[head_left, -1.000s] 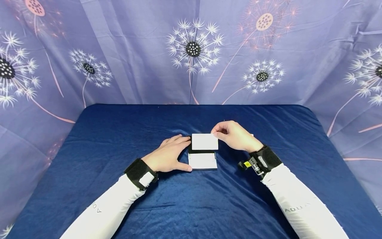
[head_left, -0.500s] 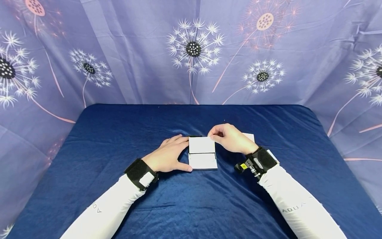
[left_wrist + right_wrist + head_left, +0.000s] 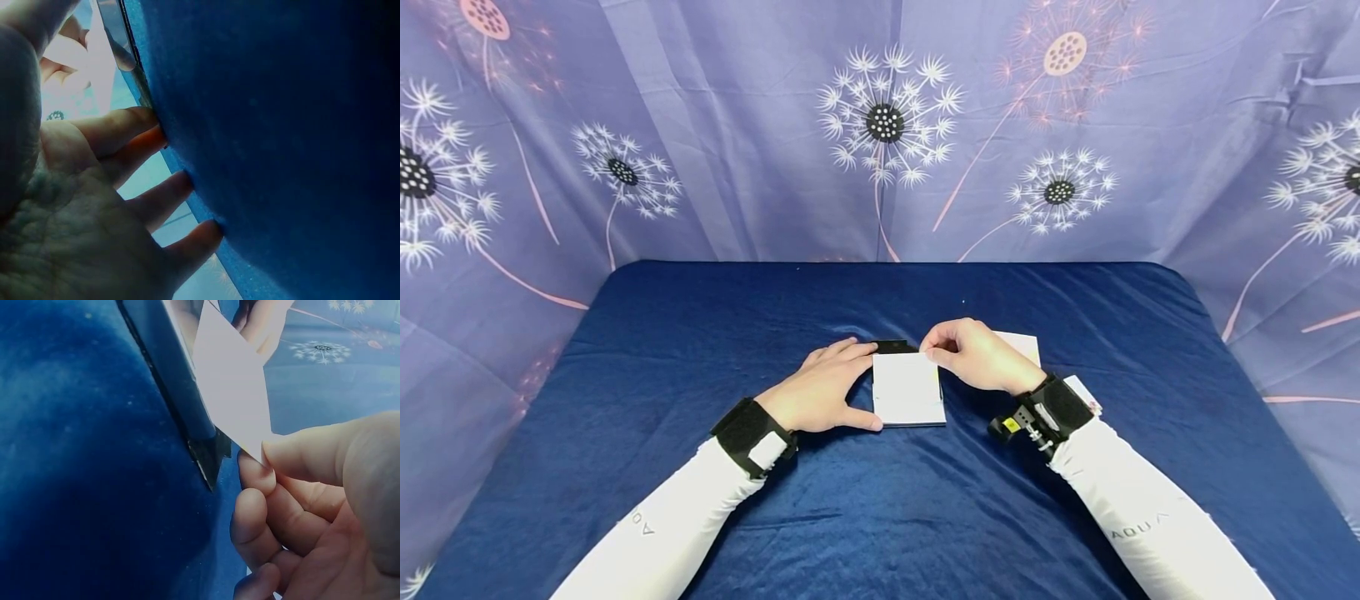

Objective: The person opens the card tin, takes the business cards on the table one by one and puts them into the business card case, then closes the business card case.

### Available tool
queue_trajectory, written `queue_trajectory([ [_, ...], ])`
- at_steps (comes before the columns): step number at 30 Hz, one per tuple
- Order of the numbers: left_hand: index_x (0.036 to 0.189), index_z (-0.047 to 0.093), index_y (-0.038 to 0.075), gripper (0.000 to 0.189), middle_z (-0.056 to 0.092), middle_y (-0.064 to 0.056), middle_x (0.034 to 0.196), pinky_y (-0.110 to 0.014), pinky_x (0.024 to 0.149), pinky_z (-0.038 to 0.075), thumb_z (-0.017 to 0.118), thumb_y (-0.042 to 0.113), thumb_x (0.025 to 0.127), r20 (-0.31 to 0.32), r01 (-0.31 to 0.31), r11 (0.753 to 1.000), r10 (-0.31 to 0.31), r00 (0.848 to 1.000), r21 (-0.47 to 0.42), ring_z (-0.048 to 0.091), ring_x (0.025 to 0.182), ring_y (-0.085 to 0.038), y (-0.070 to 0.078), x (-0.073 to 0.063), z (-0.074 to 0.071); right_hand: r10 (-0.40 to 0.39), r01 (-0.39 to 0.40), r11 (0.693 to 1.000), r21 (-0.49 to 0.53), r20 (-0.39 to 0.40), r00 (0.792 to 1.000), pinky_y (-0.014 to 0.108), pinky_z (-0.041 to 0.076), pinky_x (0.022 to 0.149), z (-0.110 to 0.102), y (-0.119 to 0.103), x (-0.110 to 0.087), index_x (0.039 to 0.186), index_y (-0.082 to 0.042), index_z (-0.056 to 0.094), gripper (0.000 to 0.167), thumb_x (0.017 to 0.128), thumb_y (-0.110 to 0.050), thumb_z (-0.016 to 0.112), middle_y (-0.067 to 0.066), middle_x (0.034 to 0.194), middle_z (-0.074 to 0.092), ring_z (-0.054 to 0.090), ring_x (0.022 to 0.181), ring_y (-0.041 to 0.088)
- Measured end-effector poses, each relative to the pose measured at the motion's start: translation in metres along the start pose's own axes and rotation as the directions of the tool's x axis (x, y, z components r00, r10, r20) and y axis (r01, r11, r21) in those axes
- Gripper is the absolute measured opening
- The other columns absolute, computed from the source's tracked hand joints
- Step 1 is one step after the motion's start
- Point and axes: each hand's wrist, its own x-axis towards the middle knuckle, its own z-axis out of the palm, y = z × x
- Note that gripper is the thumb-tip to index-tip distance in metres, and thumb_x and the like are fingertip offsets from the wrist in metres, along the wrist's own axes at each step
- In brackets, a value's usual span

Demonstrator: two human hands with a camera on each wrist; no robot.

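R hand [image 3: 979,357] w/ 1 wht card [image 3: 232,387]

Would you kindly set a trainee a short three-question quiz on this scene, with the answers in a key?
1. Multiple choice: what does the right hand pinch?
A) nothing
B) a corner of the white card
C) the curtain

2. True or false: the left hand is at the left side of the dark case, its thumb set apart from its fingers.

3. Fill in the blank: in the head view, the cloth under the case is ____ in colour.

Key: 1: B; 2: true; 3: blue.
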Motion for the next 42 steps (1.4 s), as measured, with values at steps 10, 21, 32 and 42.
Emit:
queue_trajectory([
  [10,0.166,0.039,0.012,0.099,0.031,-0.006,0.172,-0.063,0.124,0.019,0.079,0.060,0.090,0.006,-0.004,1.000,0.004,1.000,-0.004,0.017,0.161,-0.035,0.000,-0.001,0.000,0.011,-0.010,1.000,-0.005,0.013,1.000,0.033,0.046,0.070,0.003,-0.001,-0.006,0.107,-0.012,0.079,0.014,0.106,-0.011,0.065,-0.003,0.088,0.071,0.058,0.072,0.015],
  [21,0.166,0.038,0.011,0.100,0.031,-0.005,0.173,-0.063,0.124,0.020,0.079,0.062,0.090,0.005,0.002,1.000,-0.002,1.000,0.011,0.017,0.161,-0.035,0.000,-0.001,0.001,-0.013,0.013,1.000,-0.016,0.012,1.000,0.031,0.048,0.069,0.008,0.001,-0.011,0.101,-0.012,0.079,0.012,0.103,-0.010,0.068,-0.007,0.083,0.068,0.059,0.073,0.013],
  [32,0.165,0.040,0.010,0.099,0.031,-0.005,0.173,-0.064,0.124,0.020,0.079,0.062,0.090,-0.002,-0.006,1.000,0.007,1.000,0.018,0.017,0.161,-0.035,-0.001,-0.001,0.002,-0.036,0.038,0.998,-0.051,0.029,0.999,0.030,0.048,0.069,0.010,-0.001,-0.017,0.097,-0.015,0.079,0.011,0.101,-0.010,0.070,-0.009,0.082,0.066,0.059,0.072,0.012],
  [42,0.165,0.039,0.009,0.100,0.031,-0.006,0.172,-0.063,0.124,0.020,0.079,0.061,0.090,0.002,-0.006,1.000,0.006,1.000,0.015,0.017,0.161,-0.036,0.001,-0.002,0.000,-0.075,0.077,0.994,-0.074,0.030,0.997,0.030,0.049,0.069,0.013,-0.001,-0.019,0.096,-0.018,0.079,0.009,0.099,-0.011,0.073,-0.010,0.084,0.065,0.058,0.074,0.011],
])
